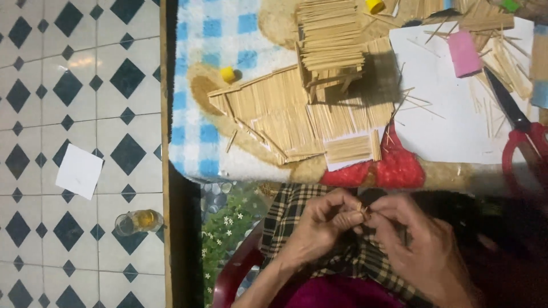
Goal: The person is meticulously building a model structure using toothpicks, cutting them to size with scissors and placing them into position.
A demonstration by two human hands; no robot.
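Observation:
My left hand (322, 222) and my right hand (408, 236) meet over my lap, above a checked cloth (297, 214). Both pinch the same few thin wooden sticks (364, 211) between fingertips. On the table beyond stands a small house built of sticks (330, 43), resting on flat panels of glued sticks (285, 111). A smaller stick panel on white card (349, 149) lies at the table's near edge.
Red-handled scissors (516, 122), a pink block (463, 52) and loose sticks lie on white paper (451, 120) at right. Two yellow caps (228, 74) sit on the patterned tablecloth. On the tiled floor at left are a glass jar (137, 221) and a white paper square (79, 171).

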